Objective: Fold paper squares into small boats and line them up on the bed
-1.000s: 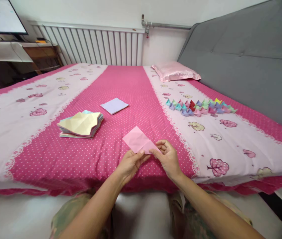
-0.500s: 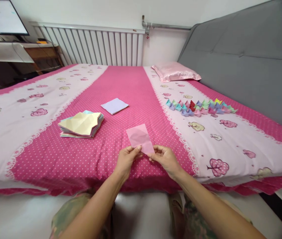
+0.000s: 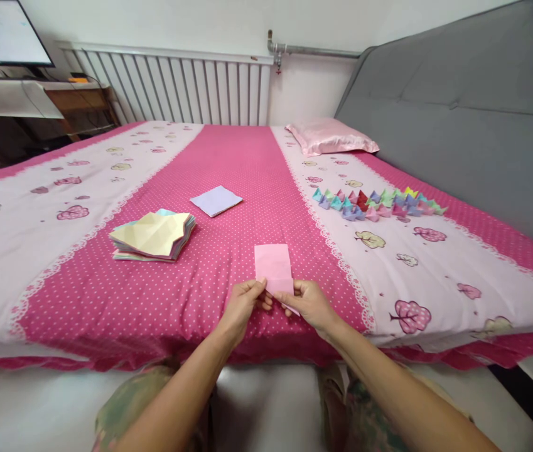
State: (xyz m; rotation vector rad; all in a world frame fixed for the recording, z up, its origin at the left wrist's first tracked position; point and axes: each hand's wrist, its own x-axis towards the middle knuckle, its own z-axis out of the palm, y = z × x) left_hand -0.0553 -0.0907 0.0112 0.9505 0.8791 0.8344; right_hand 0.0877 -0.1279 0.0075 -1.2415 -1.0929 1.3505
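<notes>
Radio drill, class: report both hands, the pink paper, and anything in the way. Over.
Left hand, right hand: both pinching pink paper. Far edge free. No obstruction seen; yellow-topped stack lies left, apart from both.

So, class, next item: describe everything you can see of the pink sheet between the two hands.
The pink sheet looks like thin, matte paper, with straight edges and a four-sided outline. A band near its lower edge looks folded over. It slants away from the person above the dotted middle strip of the bedspread, near the front edge. The left hand pinches its near left corner, the right hand its near right; fingers hide parts there.
</notes>
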